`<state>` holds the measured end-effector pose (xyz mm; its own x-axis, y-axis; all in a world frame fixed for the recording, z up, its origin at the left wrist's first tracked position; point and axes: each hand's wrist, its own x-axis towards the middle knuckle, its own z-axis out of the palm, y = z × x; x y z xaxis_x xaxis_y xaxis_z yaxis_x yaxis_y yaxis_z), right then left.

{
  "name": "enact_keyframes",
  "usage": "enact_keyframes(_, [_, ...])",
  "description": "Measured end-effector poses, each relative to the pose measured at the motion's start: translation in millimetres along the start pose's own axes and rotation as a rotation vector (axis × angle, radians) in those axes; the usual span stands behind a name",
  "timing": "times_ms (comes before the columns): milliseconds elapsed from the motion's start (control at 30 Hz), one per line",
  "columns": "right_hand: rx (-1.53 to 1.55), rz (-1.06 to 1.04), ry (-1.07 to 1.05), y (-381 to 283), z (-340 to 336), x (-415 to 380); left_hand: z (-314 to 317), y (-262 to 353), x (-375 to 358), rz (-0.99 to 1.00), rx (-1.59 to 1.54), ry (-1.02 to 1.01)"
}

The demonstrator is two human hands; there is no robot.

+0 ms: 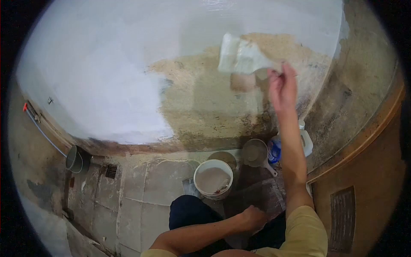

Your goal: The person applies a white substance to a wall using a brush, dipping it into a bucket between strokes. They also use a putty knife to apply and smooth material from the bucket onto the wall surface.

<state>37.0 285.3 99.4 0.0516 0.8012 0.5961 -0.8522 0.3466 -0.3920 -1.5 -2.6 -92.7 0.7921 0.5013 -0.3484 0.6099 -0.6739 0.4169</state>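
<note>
My right hand [283, 85] is raised before the wall and closed around the handle of a wide paintbrush [250, 55]. The brush is coated white, and its bristle end points left, over the edge between the white paint and the bare wall; whether it touches is hard to tell. Low in front of me, my left hand [254, 218] is curled into a fist by my right knee, with nothing showing in it. A white bucket [213, 197] stands on the floor ahead of my knees, with pale liquid inside. The wall [205, 103] is white above and left, bare tan in the lower middle.
Beside the bucket lie a long-handled dipper [255, 153] and a flat grey piece [191, 187]. A white jug [306, 143] and a blue-labelled container [274, 149] stand at the right corner. A dark bucket [75, 159] and a floor drain [111, 171] are left. A brown door [359, 188] borders the right.
</note>
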Motion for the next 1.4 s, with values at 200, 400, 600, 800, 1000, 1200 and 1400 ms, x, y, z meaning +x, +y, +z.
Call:
enact_keyframes(200, [-0.777, -0.75, 0.141, -79.1, 0.8, 18.0, 3.0, -5.9, -0.7, -0.018, 0.038, -0.04])
enact_keyframes(400, [-1.182, -0.876, 0.291, -90.9, -15.4, 19.9, -16.2, 1.1, -8.6, 0.027, 0.062, -0.054])
enact_keyframes(600, [-1.4, -0.955, 0.148, -72.4, -16.6, 19.5, -16.8, -2.0, -5.9, 0.049, 0.052, -0.017])
enact_keyframes(800, [-1.288, -0.914, -0.153, -23.9, 8.9, -4.8, 2.4, -10.7, 6.6, 0.015, 0.088, 0.004])
enact_keyframes(1000, [-0.952, -0.671, -0.049, -23.5, -11.3, 15.6, 4.3, -12.9, 3.0, 0.057, 0.132, 0.019])
enact_keyframes(1200, [-0.807, -0.654, 0.177, -83.0, -55.7, 46.3, 2.9, -14.2, -0.9, 0.031, 0.135, 0.003])
enact_keyframes(1400, [-1.416, -1.001, 0.3, -103.9, -42.8, 37.2, -0.2, -10.8, -1.7, 0.037, 0.12, 0.059])
